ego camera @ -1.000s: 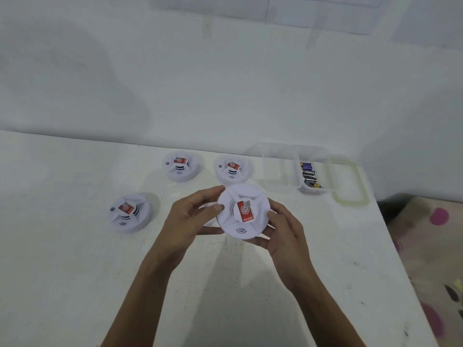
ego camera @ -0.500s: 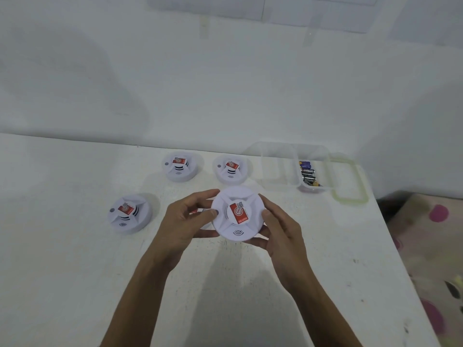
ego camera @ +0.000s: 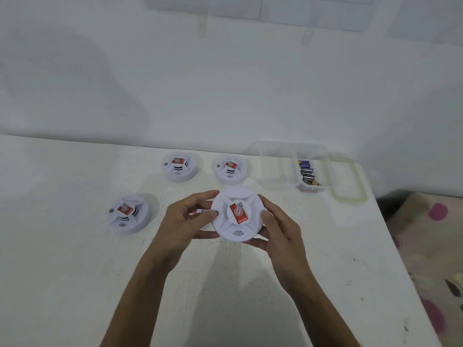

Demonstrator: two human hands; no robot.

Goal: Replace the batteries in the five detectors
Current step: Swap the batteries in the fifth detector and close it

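- Detector (ego camera: 238,217), round, white plastic with a red label on its raised middle: held up between both hands just above the white tabletop (ego camera: 75,271), face toward the camera and slightly tilted.
- Left hand (ego camera: 184,227): its fingers (ego camera: 200,197) are curled round the detector's left edge, with the thumb tip pressed on the rim.
- Right hand (ego camera: 280,234): its fingers (ego camera: 266,216) grasp the right edge, and one reaches under the near rim.
- Partly hidden detector (ego camera: 200,211): only a sliver of white and red shows behind the left hand, on the tabletop.
- Three more round white detectors lie face up and apart from one another: the left detector (ego camera: 129,214) sits beside the left hand, and the back-left detector (ego camera: 178,167) and back-right detector (ego camera: 230,169) sit side by side farther away.
- Clear plastic container (ego camera: 278,171): stands just right of the back pair, and a row of dark batteries (ego camera: 307,175) lies in its right part.
- Pale green-rimmed lid (ego camera: 349,200): lies flat just beside the container's right side, near the tabletop's far right corner.
- Pink-dotted floor mat (ego camera: 426,234): lies past the tabletop's right edge.
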